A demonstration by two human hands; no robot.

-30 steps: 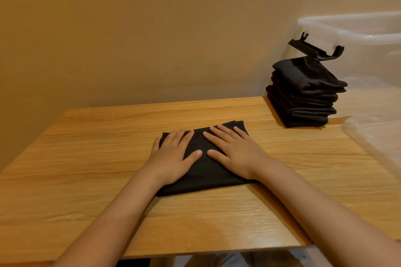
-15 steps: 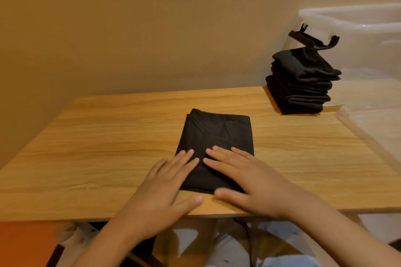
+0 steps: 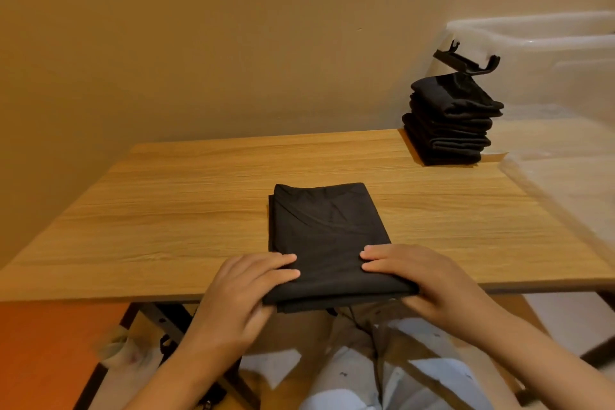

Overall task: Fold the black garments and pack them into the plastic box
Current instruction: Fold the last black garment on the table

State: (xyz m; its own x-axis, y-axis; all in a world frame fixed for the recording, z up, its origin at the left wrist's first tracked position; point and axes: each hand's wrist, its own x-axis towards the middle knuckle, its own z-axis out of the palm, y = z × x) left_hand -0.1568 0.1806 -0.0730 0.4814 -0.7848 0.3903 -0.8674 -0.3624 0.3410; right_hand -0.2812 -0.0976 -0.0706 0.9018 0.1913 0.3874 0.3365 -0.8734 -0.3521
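A black garment [image 3: 327, 226], folded into a long rectangle, lies on the wooden table [image 3: 166, 210] with its near end hanging over the front edge. My left hand [image 3: 246, 289] pinches the near left corner, fingers on top and thumb under. At the near right corner my right hand [image 3: 422, 280] grips the cloth the same way. A stack of several folded black garments [image 3: 449, 123] stands at the table's far right. The clear plastic box [image 3: 545, 53] stands behind that stack.
A black clip-like latch [image 3: 466, 60] sticks out from the box above the stack. A clear plastic lid [image 3: 572, 183] lies at the table's right side. The wall [image 3: 233, 36] runs close behind the table. My lap in light trousers [image 3: 399, 363] shows below the edge.
The hands slid from pressing flat on the middle of the garment back to its near end and now pinch its two near corners. The garment now overhangs the front edge.
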